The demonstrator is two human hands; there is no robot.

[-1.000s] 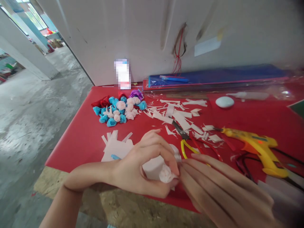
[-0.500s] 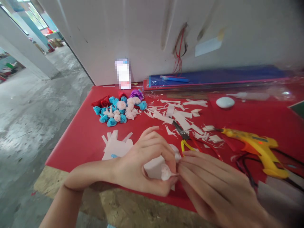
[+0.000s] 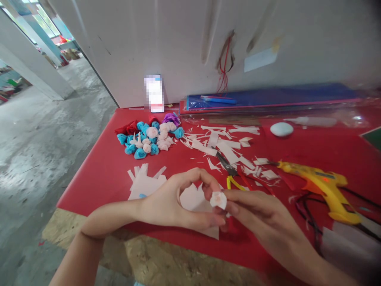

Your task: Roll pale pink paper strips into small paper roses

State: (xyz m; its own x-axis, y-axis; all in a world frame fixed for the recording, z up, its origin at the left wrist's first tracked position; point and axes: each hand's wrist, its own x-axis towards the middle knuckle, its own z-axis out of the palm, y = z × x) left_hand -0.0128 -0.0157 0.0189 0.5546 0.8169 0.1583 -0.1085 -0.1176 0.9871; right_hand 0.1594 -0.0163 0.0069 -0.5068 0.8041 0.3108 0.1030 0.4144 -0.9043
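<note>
A small white paper flower with a pale pink centre (image 3: 218, 200) is pinched by my right hand (image 3: 262, 218), with thumb and fingertips at its right edge. Its round face is turned up toward me. My left hand (image 3: 181, 198) curves in a C shape around the left of the flower. Its index fingertip lies close to the petals, while the thumb is apart, below them. Some left fingertips are hidden behind the flower. White paper pieces (image 3: 195, 198) lie on the red tabletop beneath my hands. More white paper (image 3: 145, 186) with cut strips lies beside my left wrist.
Blue, white, red and purple paper flowers (image 3: 149, 137) are clustered at the back left. Paper scraps (image 3: 228, 151) and pliers (image 3: 229, 169) lie in the middle. A yellow glue gun (image 3: 324, 184) with cables is at right. A phone (image 3: 154, 93) leans against the wall.
The flower has turned from lying sideways between both hands to facing me, slightly higher. My left thumb and index finger have parted from its twisted stem; my right hand has rotated.
</note>
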